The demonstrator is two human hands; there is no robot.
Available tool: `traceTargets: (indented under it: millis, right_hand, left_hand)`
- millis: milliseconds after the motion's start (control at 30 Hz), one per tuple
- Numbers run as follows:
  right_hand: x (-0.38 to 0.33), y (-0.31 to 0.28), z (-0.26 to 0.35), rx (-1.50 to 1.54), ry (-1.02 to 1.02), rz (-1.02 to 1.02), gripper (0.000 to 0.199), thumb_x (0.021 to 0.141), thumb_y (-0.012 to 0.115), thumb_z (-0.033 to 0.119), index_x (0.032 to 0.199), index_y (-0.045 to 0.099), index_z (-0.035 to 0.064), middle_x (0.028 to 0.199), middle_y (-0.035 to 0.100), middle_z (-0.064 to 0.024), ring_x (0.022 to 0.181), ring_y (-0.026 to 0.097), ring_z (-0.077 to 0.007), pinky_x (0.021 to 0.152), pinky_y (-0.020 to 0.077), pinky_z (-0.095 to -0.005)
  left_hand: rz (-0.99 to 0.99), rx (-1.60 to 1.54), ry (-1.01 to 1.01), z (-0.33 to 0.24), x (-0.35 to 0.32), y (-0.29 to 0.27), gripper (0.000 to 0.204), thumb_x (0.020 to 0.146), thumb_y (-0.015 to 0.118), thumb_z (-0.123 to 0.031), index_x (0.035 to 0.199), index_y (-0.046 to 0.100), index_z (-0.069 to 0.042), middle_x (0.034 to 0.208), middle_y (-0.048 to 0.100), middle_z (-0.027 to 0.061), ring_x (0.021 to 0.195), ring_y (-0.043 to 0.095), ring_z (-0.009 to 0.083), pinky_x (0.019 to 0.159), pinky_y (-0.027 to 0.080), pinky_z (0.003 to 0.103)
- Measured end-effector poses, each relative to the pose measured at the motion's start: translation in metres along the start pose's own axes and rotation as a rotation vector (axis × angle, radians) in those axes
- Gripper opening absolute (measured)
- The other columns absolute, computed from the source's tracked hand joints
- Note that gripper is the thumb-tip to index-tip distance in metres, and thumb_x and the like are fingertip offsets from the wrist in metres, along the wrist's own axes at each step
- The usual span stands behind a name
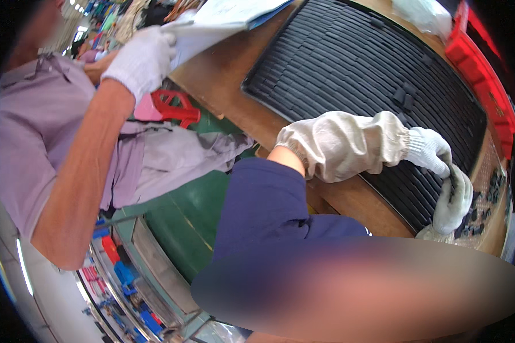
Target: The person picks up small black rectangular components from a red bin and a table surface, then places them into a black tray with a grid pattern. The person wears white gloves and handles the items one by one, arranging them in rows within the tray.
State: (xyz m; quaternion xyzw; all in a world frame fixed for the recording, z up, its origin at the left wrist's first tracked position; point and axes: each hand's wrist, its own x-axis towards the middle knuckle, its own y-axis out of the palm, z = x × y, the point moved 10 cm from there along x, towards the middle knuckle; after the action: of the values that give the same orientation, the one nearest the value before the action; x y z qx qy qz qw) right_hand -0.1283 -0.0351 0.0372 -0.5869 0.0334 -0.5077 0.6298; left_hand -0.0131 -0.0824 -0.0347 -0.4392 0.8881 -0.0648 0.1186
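My left hand (431, 151), in a white knit glove with a beige sleeve cover above it, reaches over the right part of a large black ribbed tray (337, 63). Its fingers are closed and meet those of my right hand (453, 200), gloved too, with dark smudges on the fingers. Whatever lies between the fingertips is too small or hidden to make out. Small black pieces (404, 96) sit on the tray's ribs. More loose black pieces (478, 220) are scattered on the table beside my right hand.
Left of me stands a person in a mauve shirt, whose gloved hand (146, 60) holds papers (212, 37) over the table's far left. A red bin (480, 74) and a clear plastic bag (423, 17) flank the tray. A red stool (177, 108) stands below the wooden table (212, 80).
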Motion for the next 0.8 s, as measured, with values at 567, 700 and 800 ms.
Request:
traceTargets:
  millis: [567,700,800]
  right_hand:
    - [-0.012,-0.01,-0.04,0.163,0.292,-0.14,0.03,0.087,0.069,-0.006,0.117,0.068,0.0017,0.112,0.071,-0.0138,0.105,0.068,-0.0261,0.096,0.0519,-0.0357]
    - [0.004,-0.035,-0.046,0.084,0.338,-0.157,0.029,0.084,0.072,-0.002,0.113,0.069,0.002,0.108,0.073,-0.0145,0.102,0.069,-0.0281,0.092,0.0526,-0.036]
    - [-0.005,-0.061,-0.094,0.067,0.523,-0.242,0.028,0.087,0.073,0.006,0.114,0.07,0.0075,0.109,0.073,-0.0124,0.101,0.07,-0.0283,0.09,0.0535,-0.0363]
  left_hand:
    - [-0.066,-0.092,0.083,-0.018,0.0,-0.013,0.039,0.094,0.068,-0.037,0.119,0.071,-0.007,0.1,0.074,0.0063,0.082,0.069,0.0142,0.077,0.057,0.03]
    - [-0.114,-0.078,0.049,-0.007,0.004,-0.017,0.038,0.099,0.064,-0.033,0.124,0.066,-0.005,0.103,0.071,0.0065,0.083,0.066,0.0129,0.078,0.057,0.029]
    - [0.011,-0.274,-0.002,-0.006,0.001,0.002,0.037,0.102,0.061,-0.031,0.126,0.065,-0.004,0.109,0.067,0.0044,0.087,0.064,0.0125,0.078,0.056,0.027]
